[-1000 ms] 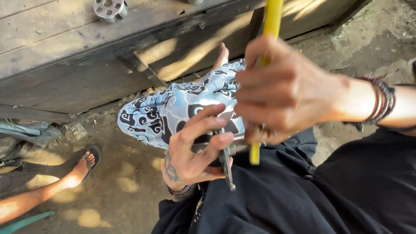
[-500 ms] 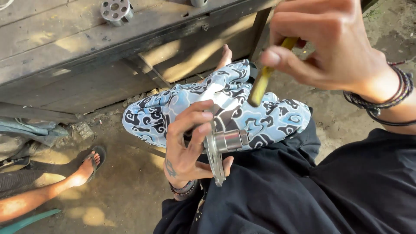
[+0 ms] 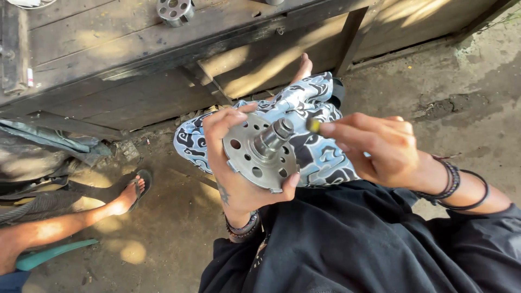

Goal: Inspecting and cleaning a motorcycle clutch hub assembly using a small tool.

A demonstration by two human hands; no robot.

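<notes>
My left hand [image 3: 233, 173] grips a round metal hub flange [image 3: 255, 154] with several holes in its disc and a short shaft [image 3: 274, 135] standing out of its middle, its face turned up toward the camera. My right hand [image 3: 380, 149] holds a thin yellow-handled tool [image 3: 313, 125], of which only the tip shows past my fingers, pointing at the end of the shaft. Both hands hover over my lap, above my patterned blue-and-white shorts [image 3: 315, 141] and black shirt [image 3: 353, 244].
A dark wooden workbench [image 3: 135, 59] runs along the top, with a second round metal part [image 3: 175, 10] on it. Another person's leg and sandalled foot [image 3: 127, 195] lie at the left on the dirt ground [image 3: 450, 92]. A heap of fabric [image 3: 38, 163] lies beside them.
My left hand has turned the metal hub from edge-on to face up. My right hand has come down from the top of the view, bringing the yellow tool's tip to the shaft.
</notes>
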